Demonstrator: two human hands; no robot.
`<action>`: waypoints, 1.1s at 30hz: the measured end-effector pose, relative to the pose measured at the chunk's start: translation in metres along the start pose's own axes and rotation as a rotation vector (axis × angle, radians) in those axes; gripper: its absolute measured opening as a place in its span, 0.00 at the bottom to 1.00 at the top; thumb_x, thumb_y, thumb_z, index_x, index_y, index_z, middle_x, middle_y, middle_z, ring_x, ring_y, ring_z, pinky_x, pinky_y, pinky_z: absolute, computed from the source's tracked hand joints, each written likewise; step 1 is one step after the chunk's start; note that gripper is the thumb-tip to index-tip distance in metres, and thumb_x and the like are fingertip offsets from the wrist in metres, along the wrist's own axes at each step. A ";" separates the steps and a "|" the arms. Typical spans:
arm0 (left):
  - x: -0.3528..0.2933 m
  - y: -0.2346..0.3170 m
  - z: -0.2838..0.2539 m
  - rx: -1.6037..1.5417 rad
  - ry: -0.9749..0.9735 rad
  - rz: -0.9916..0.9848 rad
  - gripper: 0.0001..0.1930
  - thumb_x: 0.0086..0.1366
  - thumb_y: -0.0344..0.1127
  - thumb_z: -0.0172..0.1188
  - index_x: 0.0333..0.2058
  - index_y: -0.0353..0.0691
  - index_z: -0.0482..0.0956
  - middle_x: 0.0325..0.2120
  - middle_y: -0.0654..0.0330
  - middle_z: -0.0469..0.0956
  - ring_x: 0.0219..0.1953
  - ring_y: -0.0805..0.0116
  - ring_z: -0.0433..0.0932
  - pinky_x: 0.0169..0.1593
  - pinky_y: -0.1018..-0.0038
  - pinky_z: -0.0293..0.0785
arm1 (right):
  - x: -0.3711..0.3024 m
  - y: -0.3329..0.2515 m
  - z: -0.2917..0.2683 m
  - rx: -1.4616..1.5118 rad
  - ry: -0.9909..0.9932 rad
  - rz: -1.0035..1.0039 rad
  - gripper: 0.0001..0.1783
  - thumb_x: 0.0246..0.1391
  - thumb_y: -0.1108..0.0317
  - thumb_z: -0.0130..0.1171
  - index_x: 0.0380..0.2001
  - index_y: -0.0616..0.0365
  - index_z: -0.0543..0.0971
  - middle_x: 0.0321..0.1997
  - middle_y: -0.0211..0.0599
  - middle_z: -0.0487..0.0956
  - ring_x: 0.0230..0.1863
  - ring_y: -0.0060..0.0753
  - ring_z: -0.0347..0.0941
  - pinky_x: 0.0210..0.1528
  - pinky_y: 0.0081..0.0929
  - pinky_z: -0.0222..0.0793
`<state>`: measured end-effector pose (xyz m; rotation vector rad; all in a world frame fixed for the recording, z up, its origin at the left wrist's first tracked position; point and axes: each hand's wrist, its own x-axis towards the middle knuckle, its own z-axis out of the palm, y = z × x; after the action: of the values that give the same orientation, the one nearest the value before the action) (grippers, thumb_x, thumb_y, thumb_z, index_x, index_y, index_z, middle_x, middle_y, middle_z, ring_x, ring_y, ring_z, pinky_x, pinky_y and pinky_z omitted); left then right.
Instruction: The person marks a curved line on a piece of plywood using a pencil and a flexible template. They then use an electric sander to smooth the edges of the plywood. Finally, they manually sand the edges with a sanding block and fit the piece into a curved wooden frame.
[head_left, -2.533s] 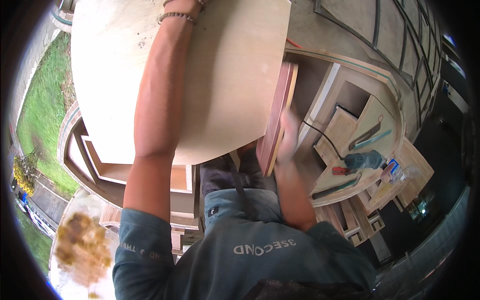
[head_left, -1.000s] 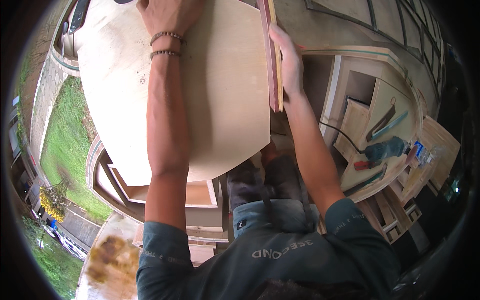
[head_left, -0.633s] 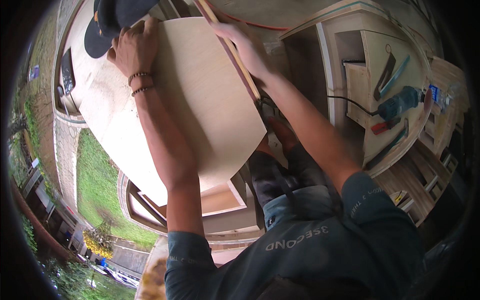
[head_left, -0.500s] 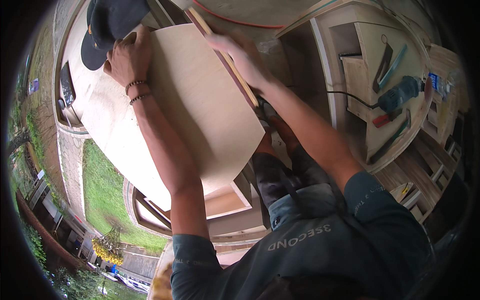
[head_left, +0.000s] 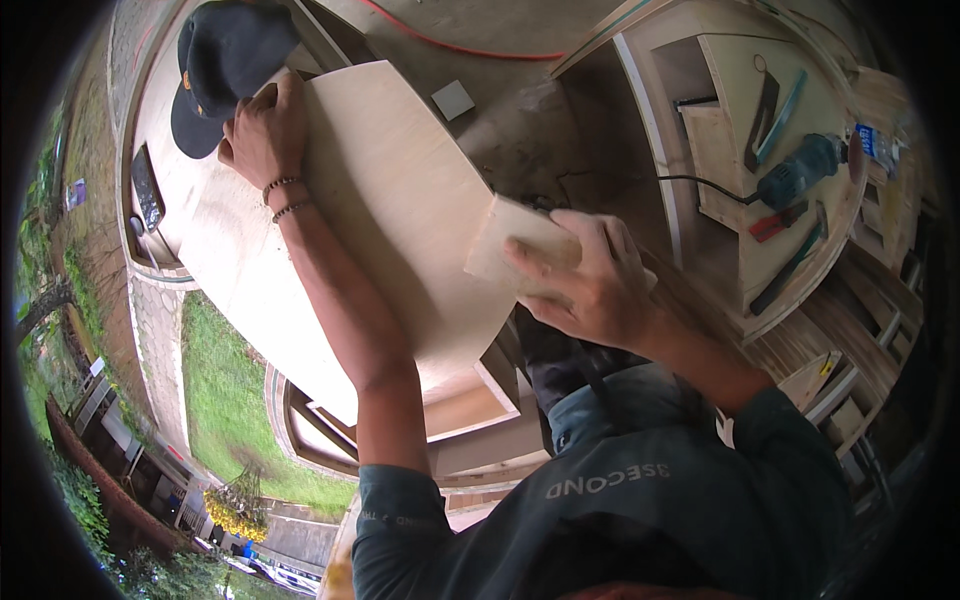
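A large pale plywood panel (head_left: 400, 220) with a curved edge lies across the work surface. My left hand (head_left: 265, 130), two bead bracelets at its wrist, presses flat on the panel's far end, right beside a dark cap (head_left: 225, 70). My right hand (head_left: 590, 285) grips a small pale wooden block (head_left: 515, 245) and holds it at the panel's right edge. The block's underside is hidden.
A dark phone (head_left: 148, 188) lies left of the panel. A blue corded power tool (head_left: 800, 170), a red-handled tool (head_left: 780, 222) and a saw rest on wooden shelving at right. A red cable (head_left: 450, 45) and a small grey square (head_left: 453, 98) lie on the floor. An open wooden frame (head_left: 460, 400) sits below the panel.
My right hand has left the long strip at the panel's edge and now holds a small block. My left hand stays at the far end beside the cap. The view has swung.
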<state>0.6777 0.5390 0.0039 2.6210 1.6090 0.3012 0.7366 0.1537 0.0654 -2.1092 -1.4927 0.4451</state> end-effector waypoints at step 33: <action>-0.003 0.003 -0.011 0.054 -0.068 -0.081 0.34 0.65 0.73 0.45 0.44 0.52 0.88 0.48 0.60 0.82 0.57 0.52 0.73 0.64 0.51 0.58 | -0.101 0.067 -0.081 1.481 0.328 0.842 0.29 0.66 0.47 0.52 0.56 0.62 0.76 0.46 0.38 0.80 0.42 0.26 0.78 0.43 0.25 0.74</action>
<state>0.6764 0.5344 0.0148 2.5658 1.7197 0.1653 0.7967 0.0235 0.0896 -1.2582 0.1694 0.9997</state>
